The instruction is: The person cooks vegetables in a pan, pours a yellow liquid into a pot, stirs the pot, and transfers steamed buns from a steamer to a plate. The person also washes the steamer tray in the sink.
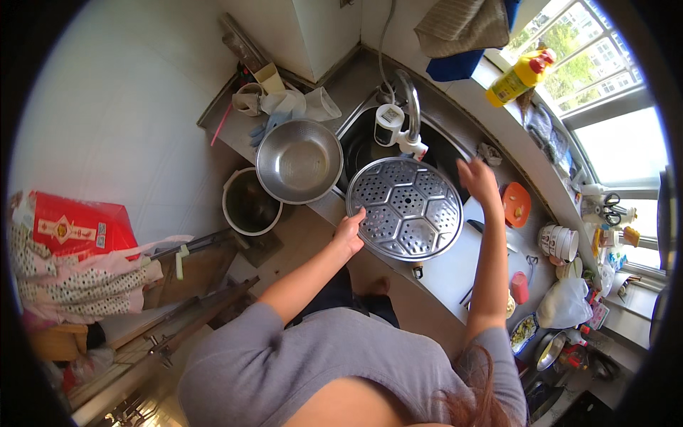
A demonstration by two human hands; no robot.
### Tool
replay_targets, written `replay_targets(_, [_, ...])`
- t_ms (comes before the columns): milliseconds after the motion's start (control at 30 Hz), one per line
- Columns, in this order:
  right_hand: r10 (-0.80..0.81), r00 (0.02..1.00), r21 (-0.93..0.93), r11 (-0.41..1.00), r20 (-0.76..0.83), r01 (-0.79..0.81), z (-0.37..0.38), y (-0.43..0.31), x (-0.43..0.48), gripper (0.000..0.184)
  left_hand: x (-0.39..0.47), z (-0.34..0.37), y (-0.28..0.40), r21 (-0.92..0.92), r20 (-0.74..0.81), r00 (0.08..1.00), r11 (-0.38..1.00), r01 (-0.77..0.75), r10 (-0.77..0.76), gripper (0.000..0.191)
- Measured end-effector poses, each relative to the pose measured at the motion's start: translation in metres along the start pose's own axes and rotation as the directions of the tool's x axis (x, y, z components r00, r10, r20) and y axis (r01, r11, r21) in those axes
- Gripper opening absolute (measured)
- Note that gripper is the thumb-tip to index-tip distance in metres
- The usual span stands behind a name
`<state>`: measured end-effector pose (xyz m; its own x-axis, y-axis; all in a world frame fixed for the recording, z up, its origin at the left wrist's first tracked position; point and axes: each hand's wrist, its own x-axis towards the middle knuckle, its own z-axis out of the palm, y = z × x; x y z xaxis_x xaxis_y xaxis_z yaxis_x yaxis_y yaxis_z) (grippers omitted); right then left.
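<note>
My left hand (349,232) grips the near-left rim of a round perforated metal steamer tray (407,200), its thumb on top. The tray is tilted over the near edge of the dark sink (358,131), and its holes form hexagon patterns. Beyond the tray's right rim, my right hand (476,179) is raised and blurred by motion; its fingers look bent, and I see nothing in them. A metal faucet (413,101) with a white water filter (388,121) reaches over the sink. Left of the sink sits a wide metal basin (299,160).
A lidless bucket (253,203) with dark contents stands below the basin. On the counter right of my arm are an orange dish (516,204), stacked white bowls (557,241) and a plastic bag (564,303). A knife (476,226) lies near my forearm. A yellow bottle (516,80) stands by the window.
</note>
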<state>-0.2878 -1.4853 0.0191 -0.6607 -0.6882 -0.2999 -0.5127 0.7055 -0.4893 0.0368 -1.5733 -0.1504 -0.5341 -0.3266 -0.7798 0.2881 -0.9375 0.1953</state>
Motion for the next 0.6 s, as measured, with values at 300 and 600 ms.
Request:
replay_targets(300, [-0.297, 0.949, -0.105, 0.952, -0.107, 0.286, 0.113, -0.083, 0.216, 0.02, 0.05, 0.017, 0.042, 0.122, -0.009, 1.0, 0.992, 0.017, -0.016, 0.042])
replay_targets(600, [-0.273, 0.954, -0.031, 0.962, -0.121, 0.271, 0.107, -0.073, 0.173, 0.026, 0.058, 0.03, 0.053, 0.186, -0.078, 0.995, 0.982, -0.046, 0.062, 0.041])
